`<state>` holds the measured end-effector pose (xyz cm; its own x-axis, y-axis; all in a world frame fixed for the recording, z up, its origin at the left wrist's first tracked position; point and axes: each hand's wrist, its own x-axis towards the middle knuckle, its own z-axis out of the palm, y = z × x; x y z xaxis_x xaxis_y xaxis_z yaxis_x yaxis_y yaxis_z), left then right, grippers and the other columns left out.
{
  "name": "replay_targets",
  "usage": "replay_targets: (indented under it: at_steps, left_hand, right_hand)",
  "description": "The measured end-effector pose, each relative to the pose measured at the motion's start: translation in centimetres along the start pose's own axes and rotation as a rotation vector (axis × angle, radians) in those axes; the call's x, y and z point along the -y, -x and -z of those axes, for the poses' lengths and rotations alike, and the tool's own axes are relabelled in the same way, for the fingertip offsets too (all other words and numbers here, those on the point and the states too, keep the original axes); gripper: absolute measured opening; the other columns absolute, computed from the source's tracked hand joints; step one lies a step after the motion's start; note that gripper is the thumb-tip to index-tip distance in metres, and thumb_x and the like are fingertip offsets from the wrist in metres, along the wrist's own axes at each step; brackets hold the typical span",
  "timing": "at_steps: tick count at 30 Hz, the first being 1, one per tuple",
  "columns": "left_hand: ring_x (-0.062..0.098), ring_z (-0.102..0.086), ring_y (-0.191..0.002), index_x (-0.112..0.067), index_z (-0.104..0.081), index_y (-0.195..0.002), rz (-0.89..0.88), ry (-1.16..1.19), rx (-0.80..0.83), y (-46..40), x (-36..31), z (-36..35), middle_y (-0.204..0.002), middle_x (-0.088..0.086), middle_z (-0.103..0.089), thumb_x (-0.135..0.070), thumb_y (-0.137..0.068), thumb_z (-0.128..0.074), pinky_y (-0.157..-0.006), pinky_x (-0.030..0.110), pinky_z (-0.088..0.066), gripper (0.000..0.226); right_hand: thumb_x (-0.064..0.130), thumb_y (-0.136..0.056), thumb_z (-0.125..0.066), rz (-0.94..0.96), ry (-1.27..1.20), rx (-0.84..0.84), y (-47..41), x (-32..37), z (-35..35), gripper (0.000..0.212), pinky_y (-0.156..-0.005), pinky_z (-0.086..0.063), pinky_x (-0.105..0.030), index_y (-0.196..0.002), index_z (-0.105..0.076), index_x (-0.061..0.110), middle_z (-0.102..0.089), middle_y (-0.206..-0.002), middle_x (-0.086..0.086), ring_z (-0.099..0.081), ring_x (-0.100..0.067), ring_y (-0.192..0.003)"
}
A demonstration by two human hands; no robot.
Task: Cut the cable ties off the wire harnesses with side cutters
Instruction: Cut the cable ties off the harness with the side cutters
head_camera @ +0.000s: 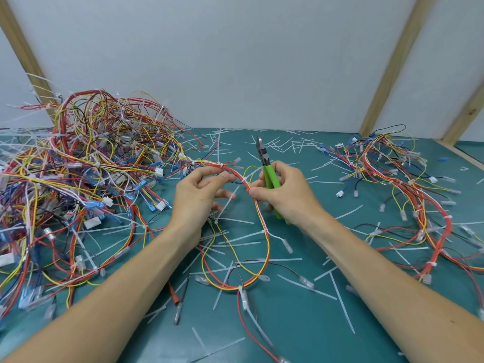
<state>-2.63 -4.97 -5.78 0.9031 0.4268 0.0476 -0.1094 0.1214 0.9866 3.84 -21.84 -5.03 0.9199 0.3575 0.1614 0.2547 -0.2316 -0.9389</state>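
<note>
A red, yellow and white wire harness (265, 231) loops across the green mat between my hands, with white cable ties (265, 229) spaced along it. My left hand (201, 192) pinches the harness near its upper bend. My right hand (282, 192) grips the green-handled side cutters (269, 175), jaws pointing up and away, while its thumb and forefinger also pinch the harness just right of my left fingers. The cutter jaws are clear of the wires.
A large tangled pile of harnesses (78, 174) fills the left of the mat (301, 323). A smaller pile (398, 179) lies at the right. Cut white tie pieces (340, 305) are scattered all over. A white wall with wooden posts (392, 66) closes the back.
</note>
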Motion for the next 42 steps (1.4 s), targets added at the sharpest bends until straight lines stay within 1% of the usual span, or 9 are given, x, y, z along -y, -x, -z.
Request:
replay_targets:
  at_steps: [4, 7, 12, 16, 18, 22, 28, 34, 42]
  left_hand:
    - [0.011, -0.067, -0.059, -0.014, -0.071, -0.095, 0.042, -0.112, 0.108, 0.2, 0.1, -0.1, -0.093, 0.001, -0.078, -0.03, -0.094, -0.068, -0.047, 0.02, -0.044, 0.016]
    - [0.011, -0.063, -0.058, -0.018, -0.074, -0.093, 0.004, -0.115, 0.161, 0.5, 0.1, -0.2, -0.093, 0.002, -0.078, -0.032, -0.092, -0.07, -0.045, 0.02, -0.043, 0.015]
    - [0.011, -0.064, -0.057, -0.018, -0.075, -0.082, -0.006, -0.074, 0.096, 0.5, -0.1, -0.3, -0.085, 0.001, -0.076, -0.034, -0.093, -0.069, -0.045, 0.02, -0.043, 0.02]
    - [0.016, -0.073, -0.065, -0.017, -0.071, -0.088, 0.031, -0.025, 0.04, 0.5, -0.3, -0.4, -0.082, 0.002, -0.076, -0.028, -0.095, -0.067, -0.045, 0.02, -0.047, 0.014]
    - [0.017, -0.075, -0.069, -0.016, -0.07, -0.088, 0.033, -0.005, 0.027, 0.6, -0.3, -0.4, -0.081, 0.003, -0.077, -0.024, -0.095, -0.066, -0.045, 0.021, -0.05, 0.012]
    - [0.019, -0.077, -0.077, -0.014, -0.068, -0.089, 0.013, 0.027, -0.021, 0.7, -0.5, -0.4, -0.08, 0.003, -0.077, -0.021, -0.096, -0.065, -0.048, 0.023, -0.053, 0.01]
    - [0.017, -0.077, -0.084, -0.017, -0.064, -0.089, -0.059, -0.027, -0.057, 0.3, -0.5, 0.3, -0.082, 0.0, -0.077, -0.023, -0.099, -0.062, -0.057, 0.025, -0.055, 0.012]
    - [0.017, -0.077, -0.084, -0.017, -0.063, -0.09, -0.102, -0.047, -0.028, 0.2, -0.2, 0.3, -0.083, 0.0, -0.077, -0.023, -0.101, -0.06, -0.056, 0.022, -0.055, 0.013]
    - [0.018, -0.077, -0.085, -0.015, -0.064, -0.091, -0.136, -0.074, 0.015, 0.2, 0.0, 0.2, -0.083, 0.002, -0.077, -0.021, -0.101, -0.06, -0.058, 0.022, -0.055, 0.012]
  right_hand:
    - [0.012, -0.08, -0.082, 0.126, 0.125, -0.102, 0.3, 0.3, 0.0, 0.03, -0.08, -0.057, -0.044, -0.084, -0.055, 0.025, -0.076, -0.081, 0.009, -0.07, -0.014, -0.073]
    - [0.021, -0.081, -0.081, 0.2, 0.247, -0.099, 0.7, 0.5, -0.5, 0.026, -0.083, -0.055, -0.049, -0.087, -0.056, 0.025, -0.075, -0.083, 0.016, -0.07, -0.017, -0.08]
    - [0.024, -0.082, -0.081, 0.276, 0.307, -0.059, 0.9, 0.5, -0.6, 0.024, -0.079, -0.055, -0.046, -0.089, -0.059, 0.023, -0.076, -0.082, 0.015, -0.071, -0.017, -0.079]
    - [0.029, -0.08, -0.084, 0.322, 0.333, -0.06, 0.9, 0.3, -0.5, 0.019, -0.077, -0.057, -0.043, -0.085, -0.067, 0.023, -0.076, -0.08, 0.011, -0.072, -0.012, -0.078]
    - [0.041, -0.077, -0.084, 0.337, 0.37, -0.083, 0.9, 0.4, -0.4, 0.02, -0.073, -0.057, -0.04, -0.082, -0.071, 0.027, -0.074, -0.076, 0.015, -0.071, -0.008, -0.073]
    - [0.068, -0.072, -0.076, 0.313, 0.396, -0.132, 0.7, 0.6, 0.2, 0.037, -0.07, -0.057, -0.037, -0.08, -0.077, 0.032, -0.072, -0.069, 0.018, -0.069, -0.007, -0.068]
    - [0.063, -0.075, -0.08, 0.263, 0.474, -0.122, 0.0, 0.2, 1.9, 0.031, -0.072, -0.056, -0.037, -0.078, -0.079, 0.032, -0.072, -0.068, 0.016, -0.067, -0.007, -0.068]
    - [0.07, -0.073, -0.076, 0.228, 0.628, -0.103, 0.0, -0.1, 1.9, 0.042, -0.079, -0.055, -0.037, -0.093, -0.079, 0.033, -0.074, -0.082, 0.013, -0.066, -0.015, -0.083]
    - [0.071, -0.075, -0.074, 0.248, 0.643, -0.131, 0.0, -0.2, 1.7, 0.039, -0.077, -0.055, -0.038, -0.091, -0.077, 0.035, -0.074, -0.082, 0.013, -0.066, -0.017, -0.084]
